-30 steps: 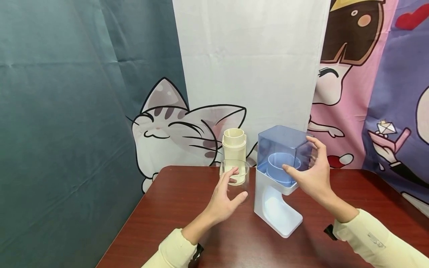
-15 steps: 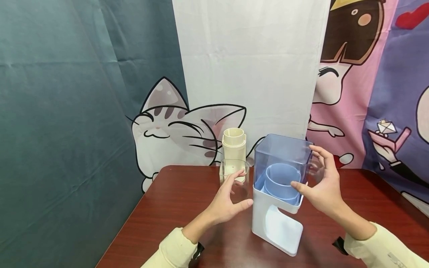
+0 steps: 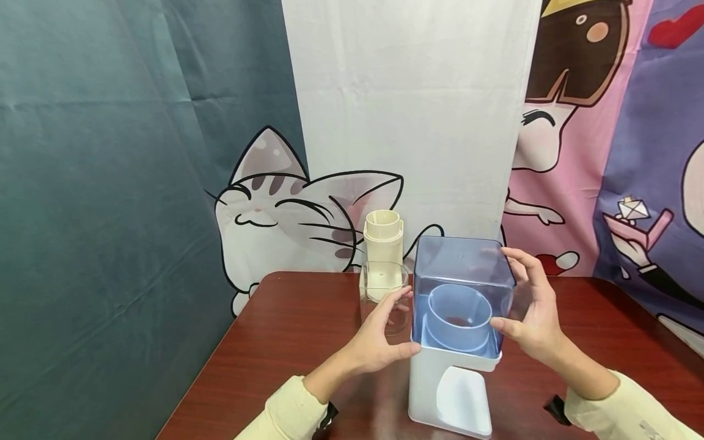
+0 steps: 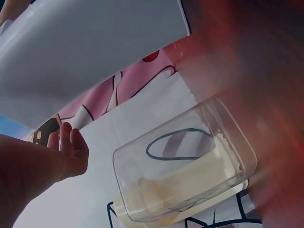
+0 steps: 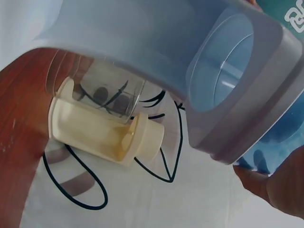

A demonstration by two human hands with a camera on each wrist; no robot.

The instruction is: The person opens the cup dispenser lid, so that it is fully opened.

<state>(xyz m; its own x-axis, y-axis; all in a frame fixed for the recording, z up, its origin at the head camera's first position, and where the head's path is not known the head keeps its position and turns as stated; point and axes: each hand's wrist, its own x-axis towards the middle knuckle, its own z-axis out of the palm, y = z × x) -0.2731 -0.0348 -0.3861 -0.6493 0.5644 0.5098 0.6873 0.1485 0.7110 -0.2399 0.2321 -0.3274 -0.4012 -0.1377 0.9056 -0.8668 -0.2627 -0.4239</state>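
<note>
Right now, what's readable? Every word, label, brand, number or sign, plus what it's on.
No readable text.
Grey mark on the right sleeve: too small to read.
White mark on a teal surface, right wrist view: cut off by the frame, no letters readable.
White-and-blue dispenser, cream container, clear container: none visible.

Near, I grip with my right hand [image 3: 533,318]: blue tank [image 3: 461,269], see-through, smooth, glossy plastic | below it: white stand [image 3: 424,388], smooth plastic, soft sheen | far, left: clear box [image 4: 180,154], glossy, plastic-looking; cream holder [image 3: 384,249], opaque smooth plastic | my tabletop [image 3: 308,336]: reddish wood grain, polished | far: backdrop [image 3: 407,122], matt creased cloth | my sleeve [image 3: 291,410]: matt cloth
</note>
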